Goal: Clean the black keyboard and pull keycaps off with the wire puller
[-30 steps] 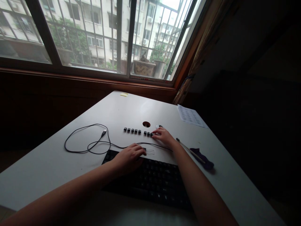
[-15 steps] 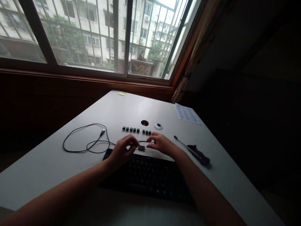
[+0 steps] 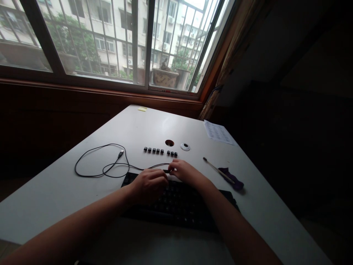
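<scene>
A black keyboard (image 3: 182, 208) lies on the white desk (image 3: 55, 195) in front of me. My left hand (image 3: 149, 186) rests on its upper left part, fingers curled over the keys. My right hand (image 3: 183, 171) is at the keyboard's top edge, its fingertips pinched on a small dark piece (image 3: 166, 171) that I cannot make out. A row of loose black keycaps (image 3: 160, 151) lies just beyond the hands. The keyboard's black cable (image 3: 99, 162) loops to the left and ends in a USB plug (image 3: 120, 154).
Past the keycaps the desk has a round hole (image 3: 169, 142), with a white ring cap (image 3: 185, 147) beside it. A thin stick (image 3: 215, 169) and a purple cloth (image 3: 233, 180) lie at the right. A printed sheet (image 3: 217, 132) sits farther back. A barred window is behind.
My right hand came back from the keycap row to the keyboard's top edge. My left hand lifted toward it, then settled on the keys again. The view drifted slightly.
</scene>
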